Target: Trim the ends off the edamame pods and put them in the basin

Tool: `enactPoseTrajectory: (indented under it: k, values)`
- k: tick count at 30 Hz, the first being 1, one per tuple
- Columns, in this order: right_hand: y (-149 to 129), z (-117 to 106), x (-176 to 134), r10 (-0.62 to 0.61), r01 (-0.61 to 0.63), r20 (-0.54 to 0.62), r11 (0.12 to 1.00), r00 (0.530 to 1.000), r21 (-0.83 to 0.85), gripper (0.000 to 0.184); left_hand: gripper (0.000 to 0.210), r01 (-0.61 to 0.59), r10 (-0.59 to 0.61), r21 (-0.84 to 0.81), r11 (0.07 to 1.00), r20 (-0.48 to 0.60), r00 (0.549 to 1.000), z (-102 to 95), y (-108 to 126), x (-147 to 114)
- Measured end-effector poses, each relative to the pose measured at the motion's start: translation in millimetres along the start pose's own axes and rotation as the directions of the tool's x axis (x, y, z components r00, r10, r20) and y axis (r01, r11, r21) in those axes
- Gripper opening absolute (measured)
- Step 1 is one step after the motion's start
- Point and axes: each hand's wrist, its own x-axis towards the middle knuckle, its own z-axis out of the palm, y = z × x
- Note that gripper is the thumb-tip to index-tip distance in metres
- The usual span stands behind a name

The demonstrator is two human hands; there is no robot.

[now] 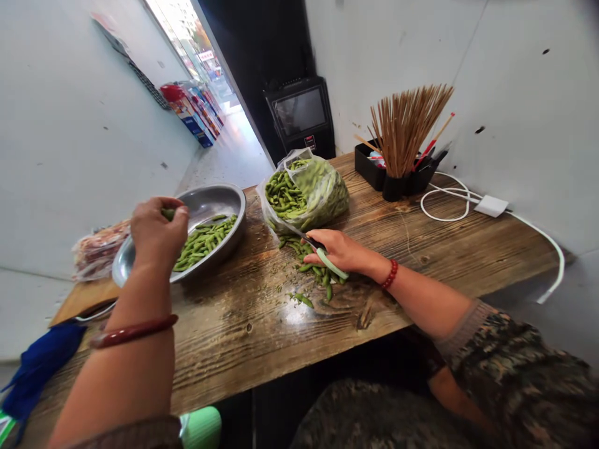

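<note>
One pod (168,214) is pinched by the left hand (156,232) over one metal bowl (219,202); one pair of scissors (327,260) is gripped by the right hand (339,251) beside one bag (322,193) at the counter's (458,249) far edge.

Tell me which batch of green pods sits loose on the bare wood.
The small heap of pods under the right hand; the others lie in the metal bowl and the plastic bag.
</note>
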Motion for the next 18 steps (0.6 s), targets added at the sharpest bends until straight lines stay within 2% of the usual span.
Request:
enactPoseTrajectory:
  k: [1,3,5,6,8,9,11,12,15,18]
  values:
    - [0,-1,0,0.006,-0.006,-0.009,1.0,1.0,0.006,0.025,0.025,-0.04,0.042,0.188,0.981,-0.008,0.999,-1.9,-4,2]
    - [0,-2,1,0.012,-0.011,-0.023,1.0,1.0,0.023,0.026,0.034,-0.143,0.125,0.364,0.92,0.071,0.99,1.0,-6,-6]
    - [-1,-3,1,0.011,-0.01,-0.029,0.999,1.0,0.038,0.026,0.027,-0.253,0.195,0.37,0.894,0.189,0.963,12.0,2,-28]
    - [-1,-3,1,0.011,-0.01,-0.03,0.999,0.999,0.045,0.026,0.02,-0.318,0.23,0.322,0.891,0.283,0.931,19.6,8,-43]
    - [-2,-4,1,0.011,-0.009,-0.033,0.999,0.999,0.052,0.026,0.009,-0.403,0.279,0.141,0.904,0.521,0.807,36.4,22,-78]
    - [-2,-4,1,0.01,-0.008,-0.037,0.999,0.999,0.053,0.026,0.009,-0.42,0.288,0.084,0.904,0.606,0.741,44.6,29,-96]
    - [-2,-3,1,0.004,-0.002,-0.045,0.999,0.999,0.052,0.025,0.012,-0.469,0.287,0.035,0.883,0.749,0.597,58.7,41,-129]
    - [-2,-3,1,0.001,0.002,-0.047,0.999,0.999,0.051,0.025,0.015,-0.494,0.274,0.038,0.869,0.794,0.543,64.4,45,-143]
    - [-1,-1,1,-0.006,0.008,-0.045,0.999,0.999,0.047,0.026,0.018,-0.534,0.223,0.102,0.839,0.831,0.509,76.3,50,-170]
    - [-1,0,1,-0.003,0.004,-0.046,1.0,0.999,0.026,0.024,0.02,-0.553,0.193,0.158,0.818,0.83,0.523,82.2,47,-178]
